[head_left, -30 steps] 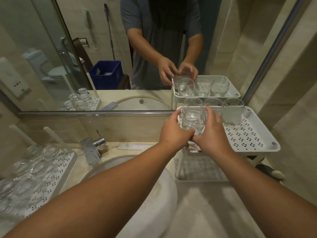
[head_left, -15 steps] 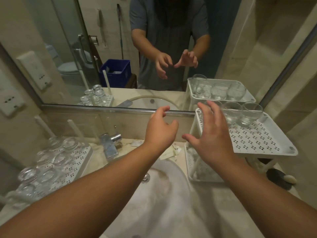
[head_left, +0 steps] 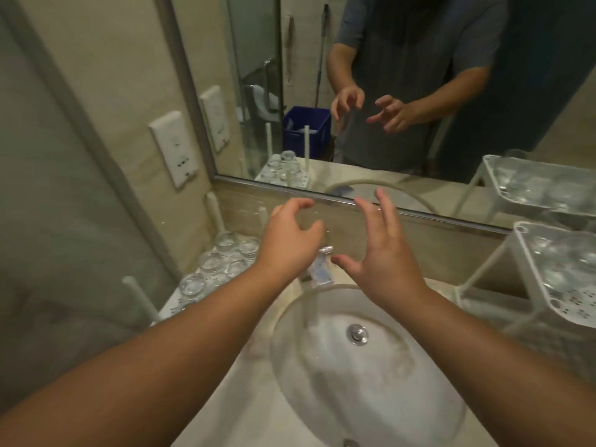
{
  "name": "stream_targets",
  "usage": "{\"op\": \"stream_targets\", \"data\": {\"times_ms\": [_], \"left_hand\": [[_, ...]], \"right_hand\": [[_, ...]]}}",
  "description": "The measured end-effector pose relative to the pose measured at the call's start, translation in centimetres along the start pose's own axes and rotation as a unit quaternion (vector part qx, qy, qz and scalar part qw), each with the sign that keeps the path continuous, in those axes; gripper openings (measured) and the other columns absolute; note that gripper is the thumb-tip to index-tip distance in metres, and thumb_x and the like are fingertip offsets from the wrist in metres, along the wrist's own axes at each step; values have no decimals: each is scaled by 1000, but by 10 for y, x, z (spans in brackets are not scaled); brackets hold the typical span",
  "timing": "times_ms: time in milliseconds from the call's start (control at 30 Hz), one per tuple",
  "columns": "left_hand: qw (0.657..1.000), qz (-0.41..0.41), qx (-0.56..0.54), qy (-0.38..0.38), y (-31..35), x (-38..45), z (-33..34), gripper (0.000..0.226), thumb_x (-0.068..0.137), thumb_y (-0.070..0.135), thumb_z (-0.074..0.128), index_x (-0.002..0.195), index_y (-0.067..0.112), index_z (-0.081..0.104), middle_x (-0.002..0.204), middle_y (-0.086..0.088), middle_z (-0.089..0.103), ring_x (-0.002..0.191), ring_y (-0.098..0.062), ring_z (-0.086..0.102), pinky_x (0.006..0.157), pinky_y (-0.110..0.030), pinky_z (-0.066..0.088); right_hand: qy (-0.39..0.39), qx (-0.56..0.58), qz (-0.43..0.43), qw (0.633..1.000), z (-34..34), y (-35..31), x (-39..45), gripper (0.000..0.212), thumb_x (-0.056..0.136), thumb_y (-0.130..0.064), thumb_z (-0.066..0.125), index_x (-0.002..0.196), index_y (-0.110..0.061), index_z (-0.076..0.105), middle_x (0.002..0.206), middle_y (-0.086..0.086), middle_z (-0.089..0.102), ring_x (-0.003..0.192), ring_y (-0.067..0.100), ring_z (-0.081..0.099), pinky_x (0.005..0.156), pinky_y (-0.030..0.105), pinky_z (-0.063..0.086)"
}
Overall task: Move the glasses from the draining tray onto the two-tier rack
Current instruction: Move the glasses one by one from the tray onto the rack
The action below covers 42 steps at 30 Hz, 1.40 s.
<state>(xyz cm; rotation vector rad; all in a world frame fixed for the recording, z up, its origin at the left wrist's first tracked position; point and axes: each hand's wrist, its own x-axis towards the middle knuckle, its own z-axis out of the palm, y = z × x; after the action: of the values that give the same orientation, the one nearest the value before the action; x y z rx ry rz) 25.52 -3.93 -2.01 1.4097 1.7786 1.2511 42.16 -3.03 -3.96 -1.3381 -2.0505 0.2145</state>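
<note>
Head view: both hands empty over sink (head_left: 361, 366), left hand (head_left: 290, 243) loosely curled, right hand (head_left: 383, 256) fingers spread. Glasses (head_left: 222, 256) on draining tray (head_left: 174, 309) far left; grab one low, carry upright to rack (head_left: 554, 285) right.

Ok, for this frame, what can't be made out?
- Two-tier rack: cut off by the right edge of the head view; its glass count is unknowable.
- Draining tray: partly behind the left hand and forearm; the near glasses are hidden.
- Faucet: motion-blurred, between the left and right hand.
</note>
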Motion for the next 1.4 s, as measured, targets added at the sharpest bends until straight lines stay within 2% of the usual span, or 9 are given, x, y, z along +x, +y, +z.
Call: {"op": "stream_targets", "data": {"times_ms": [167,233,367,500,667,800,933,1200,1400], "left_hand": [[998,-17,27,45,-41,7,-68,24,89,27,65,113,28,66,109,5,63,87,-11,63,79,-34,55],[997,-28,36,59,-59,8,-92,24,89,26,66,112,28,66,105,7,64,80,-9,62,71,-29,53],[995,-62,33,70,-94,4,-131,24,89,24,67,113,27,66,98,11,62,83,-15,64,77,-38,56],[994,-81,30,72,-127,-4,-156,19,90,24,67,106,33,64,97,10,62,78,-12,62,71,-34,55],[987,-117,96,45,-170,-17,-174,34,89,24,67,123,25,65,107,10,66,82,-11,64,81,-30,54],[966,-112,228,-48,-200,-28,-180,45,89,30,66,133,26,58,130,2,61,109,-17,63,95,-33,50],[940,-116,302,-107,-223,-36,-171,57,88,41,64,140,30,46,137,0,49,118,-21,57,94,-39,51],[937,-163,297,-80,-257,-47,-152,76,80,51,73,144,35,35,146,5,37,127,-23,52,87,-39,53],[939,-172,291,-63,-267,-48,-143,80,74,60,75,139,39,35,138,10,43,119,-18,57,76,-33,46]], "right_hand": [[-81,57,-13,995,55,-54,17,77,75,-38,81,140,-30,42,134,-6,45,103,19,59,86,34,49],[-116,60,-22,991,77,-74,20,69,77,-38,79,137,-31,45,129,-7,47,99,17,58,86,36,50],[-175,58,-47,982,119,-105,22,58,80,-37,77,131,-32,51,123,-7,54,89,11,53,80,29,45],[-224,42,-70,971,153,-128,24,51,82,-34,74,129,-32,54,125,-7,57,98,11,57,82,28,44],[-280,60,-65,956,188,-144,24,31,88,-29,69,119,-29,64,112,-9,64,81,1,49,76,21,38],[-289,127,7,949,206,-151,20,16,91,-26,66,106,-25,71,97,-11,69,75,-3,55,77,19,43],[-301,137,41,943,218,-149,11,10,91,-24,66,99,-25,72,90,-16,68,79,-6,58,71,7,39],[-265,202,148,931,222,-151,2,9,92,-23,65,93,-21,73,83,-11,68,78,10,66,78,27,52],[-257,216,183,924,219,-147,-3,10,91,-24,64,92,-20,72,83,-8,68,80,16,67,78,34,54]]}}
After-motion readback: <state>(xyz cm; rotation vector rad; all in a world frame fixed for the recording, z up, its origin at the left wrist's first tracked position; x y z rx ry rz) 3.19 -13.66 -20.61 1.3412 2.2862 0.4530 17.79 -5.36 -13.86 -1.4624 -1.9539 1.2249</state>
